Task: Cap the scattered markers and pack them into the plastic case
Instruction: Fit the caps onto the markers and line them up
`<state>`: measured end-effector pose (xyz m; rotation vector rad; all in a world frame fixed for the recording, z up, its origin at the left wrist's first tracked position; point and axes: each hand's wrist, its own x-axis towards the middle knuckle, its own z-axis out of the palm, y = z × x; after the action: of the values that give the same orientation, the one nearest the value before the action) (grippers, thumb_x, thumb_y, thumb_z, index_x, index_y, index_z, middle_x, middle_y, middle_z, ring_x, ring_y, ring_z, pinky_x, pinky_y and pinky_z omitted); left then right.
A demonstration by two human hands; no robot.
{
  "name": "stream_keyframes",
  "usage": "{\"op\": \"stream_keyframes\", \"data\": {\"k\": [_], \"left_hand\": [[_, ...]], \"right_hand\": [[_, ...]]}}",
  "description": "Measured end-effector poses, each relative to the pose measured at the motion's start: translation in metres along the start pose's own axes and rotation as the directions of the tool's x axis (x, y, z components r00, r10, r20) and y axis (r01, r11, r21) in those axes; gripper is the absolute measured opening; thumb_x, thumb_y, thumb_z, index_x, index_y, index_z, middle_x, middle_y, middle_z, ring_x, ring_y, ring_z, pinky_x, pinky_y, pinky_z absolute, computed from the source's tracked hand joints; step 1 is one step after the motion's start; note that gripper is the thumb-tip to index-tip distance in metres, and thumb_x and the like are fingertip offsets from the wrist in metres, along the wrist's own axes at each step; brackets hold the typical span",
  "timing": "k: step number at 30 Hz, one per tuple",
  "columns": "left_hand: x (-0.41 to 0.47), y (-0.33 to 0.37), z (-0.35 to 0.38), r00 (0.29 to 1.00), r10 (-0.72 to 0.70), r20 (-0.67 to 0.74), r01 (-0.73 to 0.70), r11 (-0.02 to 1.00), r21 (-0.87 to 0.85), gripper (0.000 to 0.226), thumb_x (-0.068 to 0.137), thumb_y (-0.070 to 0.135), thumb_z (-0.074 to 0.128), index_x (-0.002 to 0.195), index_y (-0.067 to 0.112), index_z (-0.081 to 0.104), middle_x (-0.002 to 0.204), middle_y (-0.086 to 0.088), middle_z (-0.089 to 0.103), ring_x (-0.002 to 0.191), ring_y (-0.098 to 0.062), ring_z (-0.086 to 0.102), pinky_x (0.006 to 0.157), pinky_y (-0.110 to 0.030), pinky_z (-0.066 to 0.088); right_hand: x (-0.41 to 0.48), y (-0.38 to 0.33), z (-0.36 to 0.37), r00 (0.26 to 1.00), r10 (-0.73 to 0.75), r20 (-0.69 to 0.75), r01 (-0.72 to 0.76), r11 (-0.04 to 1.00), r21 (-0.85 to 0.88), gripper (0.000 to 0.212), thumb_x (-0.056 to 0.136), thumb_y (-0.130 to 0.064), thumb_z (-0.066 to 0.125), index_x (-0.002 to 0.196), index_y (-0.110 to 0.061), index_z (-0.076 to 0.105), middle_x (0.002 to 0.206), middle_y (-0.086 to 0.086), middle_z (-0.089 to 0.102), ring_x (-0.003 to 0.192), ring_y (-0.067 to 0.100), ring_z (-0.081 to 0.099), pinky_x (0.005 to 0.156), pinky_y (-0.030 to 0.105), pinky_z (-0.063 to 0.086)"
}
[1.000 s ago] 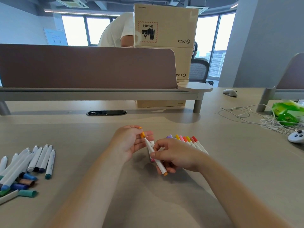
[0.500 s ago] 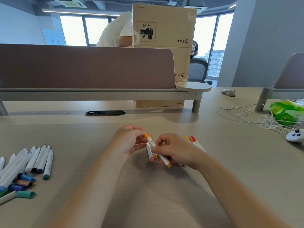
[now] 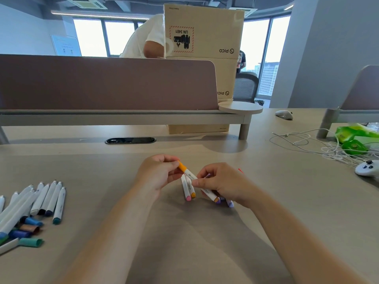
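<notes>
1. The orange marker point(image 3: 191, 176) is held above the desk point(image 3: 287, 201) at centre, slanting from upper left to lower right. Its orange cap end is pinched by the fingertips of the left hand point(image 3: 159, 174); its barrel is gripped by the right hand point(image 3: 223, 184).
2. Further capped markers are clamped in the right hand as a bundle point(image 3: 222, 199), with purple and orange ends protruding below the palm. Two more markers point(image 3: 188, 189), with pink and orange ends, stand just below the orange marker; which hand supports them cannot be told.
3. Handling is judged as follows: the markers are light, rigid plastic tubes with smooth, somewhat slippery barrels. A bundle is best gripped around the mid-barrel so that none slides out; a cap is best pushed on along the barrel's axis while the barrel is pinched close to the tip.
4. Small print is visible on the white barrels but is not legible.
5. A row of uncapped markers point(image 3: 44, 198) lies at the left edge of the desk, with loose caps point(image 3: 28, 228) in blue, brown and teal beside it.
6. The plastic case is not identifiable in view.
7. Behind the divider point(image 3: 106, 83), stacked cardboard boxes point(image 3: 205, 31) are marked "PICO" and "UN 3481", printed upside down.
</notes>
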<state>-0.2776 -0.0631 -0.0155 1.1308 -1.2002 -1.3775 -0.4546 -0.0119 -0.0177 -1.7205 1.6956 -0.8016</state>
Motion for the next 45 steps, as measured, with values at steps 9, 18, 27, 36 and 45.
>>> {"op": "stream_keyframes", "data": {"k": [9, 18, 27, 36, 45], "left_hand": [[0.0, 0.0, 0.002, 0.999, 0.029, -0.014, -0.029, 1.0, -0.009, 0.01, 0.092, -0.004, 0.06, 0.093, 0.002, 0.067, 0.096, -0.022, 0.071, 0.084, -0.027, 0.073, 0.067, -0.029, 0.06], [-0.001, -0.005, 0.011, 0.998, 0.063, 0.006, -0.063, 0.998, 0.007, 0.015, 0.095, -0.003, 0.053, 0.101, -0.002, 0.066, 0.09, -0.019, 0.072, 0.081, -0.024, 0.074, 0.079, -0.035, 0.06], [0.0, 0.0, 0.009, 0.988, 0.12, -0.093, -0.102, 0.978, 0.183, 0.033, 0.094, 0.001, 0.049, 0.12, 0.02, 0.059, 0.1, -0.007, 0.067, 0.077, -0.019, 0.066, 0.077, -0.033, 0.059], [0.005, -0.002, 0.003, 0.973, 0.068, -0.22, -0.027, 0.982, 0.185, 0.024, 0.094, 0.001, 0.044, 0.098, 0.01, 0.066, 0.095, -0.009, 0.066, 0.073, -0.018, 0.059, 0.07, -0.032, 0.055], [0.001, -0.005, 0.011, 0.992, 0.06, -0.11, -0.035, 0.975, 0.218, 0.022, 0.093, 0.005, 0.046, 0.089, 0.013, 0.066, 0.082, -0.007, 0.065, 0.066, -0.017, 0.056, 0.067, -0.033, 0.052]], "right_hand": [[-0.007, -0.005, -0.004, 0.991, 0.006, 0.13, -0.034, 0.975, 0.22, 0.019, 0.095, -0.026, 0.063, 0.096, -0.01, 0.074, 0.083, 0.02, 0.071, 0.044, 0.009, 0.045, 0.046, 0.019, 0.039], [-0.003, -0.001, -0.008, 0.998, -0.007, 0.058, 0.001, 0.995, 0.101, 0.018, 0.096, -0.024, 0.061, 0.088, -0.016, 0.075, 0.073, -0.001, 0.073, 0.051, 0.003, 0.056, 0.06, 0.023, 0.047], [0.005, 0.0, -0.003, 0.972, 0.065, -0.227, -0.061, 0.998, 0.023, 0.021, 0.091, -0.033, 0.064, 0.08, -0.018, 0.072, 0.071, 0.0, 0.072, 0.059, 0.01, 0.061, 0.064, 0.028, 0.055], [0.031, -0.011, 0.008, 0.954, 0.225, -0.196, -0.281, 0.9, -0.334, 0.027, 0.089, -0.028, 0.06, 0.075, -0.006, 0.066, 0.06, 0.005, 0.05, 0.056, 0.018, 0.048, 0.054, 0.027, 0.039], [0.036, -0.014, 0.012, 0.965, 0.175, -0.195, -0.251, 0.834, -0.492, 0.017, 0.096, -0.022, 0.055, 0.097, -0.011, 0.067, 0.09, 0.006, 0.068, 0.077, 0.019, 0.061, 0.065, 0.027, 0.047]]}}
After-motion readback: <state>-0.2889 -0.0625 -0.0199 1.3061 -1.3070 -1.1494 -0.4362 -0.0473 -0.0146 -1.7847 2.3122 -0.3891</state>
